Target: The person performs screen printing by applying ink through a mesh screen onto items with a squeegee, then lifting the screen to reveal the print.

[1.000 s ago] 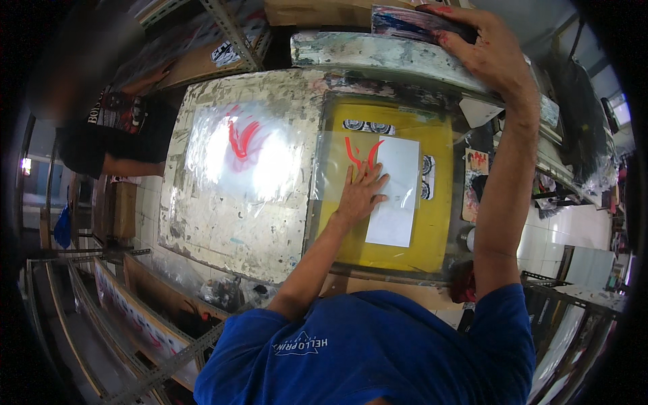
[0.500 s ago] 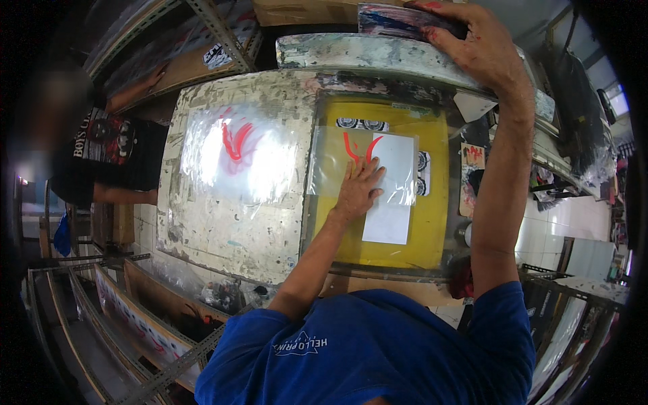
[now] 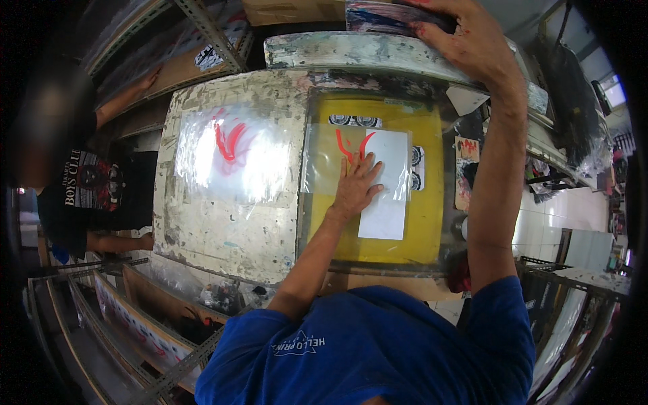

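Transparent film [image 3: 337, 162] bearing a red curved mark is lying over a white sheet [image 3: 388, 185] on the yellow printing bed [image 3: 425, 223], at the right half of the worn work table [image 3: 223, 229]. Left hand [image 3: 356, 187] is pressing flat on film and sheet, fingers spread open and extended, gripping nothing. Right hand [image 3: 472, 40] is reaching up to the far edge, fingers curled over a dark, ink-smeared screen frame [image 3: 395, 17] above the paint-crusted rail [image 3: 364, 50].

Film's left edge is overhanging the yellow bed's border slightly; the white sheet is sitting well inside the bed, with bare yellow showing below and to the right. A second clear film [image 3: 233, 158] with a red mark is lying on the table's left half, well apart from the first.

Table surface is looking chipped and stained throughout. Another person in a black shirt [image 3: 88, 196] is standing at the table's left side. Metal shelving [image 3: 135, 351] is crowding the near-left corner, and tiled floor [image 3: 547, 229] is showing to the right.
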Available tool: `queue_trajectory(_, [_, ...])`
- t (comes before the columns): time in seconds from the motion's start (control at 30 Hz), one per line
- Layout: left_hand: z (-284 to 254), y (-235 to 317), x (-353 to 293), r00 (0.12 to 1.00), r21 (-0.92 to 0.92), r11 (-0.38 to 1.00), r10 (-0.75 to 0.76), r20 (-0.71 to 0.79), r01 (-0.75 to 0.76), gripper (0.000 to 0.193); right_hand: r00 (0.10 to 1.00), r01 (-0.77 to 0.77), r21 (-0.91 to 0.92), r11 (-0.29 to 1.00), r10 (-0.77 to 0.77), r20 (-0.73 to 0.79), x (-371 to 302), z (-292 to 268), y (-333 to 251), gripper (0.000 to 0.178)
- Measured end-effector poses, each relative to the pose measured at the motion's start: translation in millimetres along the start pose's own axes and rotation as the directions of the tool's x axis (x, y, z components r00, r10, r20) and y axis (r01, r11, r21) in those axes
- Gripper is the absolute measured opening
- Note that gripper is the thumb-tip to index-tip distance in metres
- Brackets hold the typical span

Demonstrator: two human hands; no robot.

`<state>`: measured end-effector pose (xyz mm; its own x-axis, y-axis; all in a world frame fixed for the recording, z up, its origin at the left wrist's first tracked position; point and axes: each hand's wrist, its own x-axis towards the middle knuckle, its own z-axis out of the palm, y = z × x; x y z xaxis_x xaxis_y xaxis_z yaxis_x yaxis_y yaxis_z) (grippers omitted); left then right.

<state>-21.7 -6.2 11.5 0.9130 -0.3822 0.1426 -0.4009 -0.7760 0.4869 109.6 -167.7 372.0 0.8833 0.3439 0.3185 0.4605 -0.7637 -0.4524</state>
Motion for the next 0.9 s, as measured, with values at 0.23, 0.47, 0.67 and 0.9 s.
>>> queue_trajectory(0.23, [-24,13,8,0.974,-0.064,0.998,-0.027,-0.225,0.013,0.067,0.937,0.266,-0.229,0.936,-0.307,-0.167,-20,11,38,0.041])
queue_trajectory(0.47, [-104,40,-28,0.639,-0.793,0.491,-0.489,-0.594,-0.362,0.107,0.954,0.234,-0.139,0.962,-0.255,-0.159,-98,61,8,0.039])
queue_trajectory(0.67, [-67,20,-112,0.732,-0.954,0.298,-0.659,-0.172,0.043,0.098,0.983,0.167,-0.084,0.982,-0.173,-0.068,-184,123,11,0.039])
queue_trajectory(0.9, [-13,-9,-149,0.74,-0.289,0.932,-0.352,-0.573,0.219,0.077,0.946,0.036,-0.197,0.98,0.03,0.323,-239,214,50,0.065])
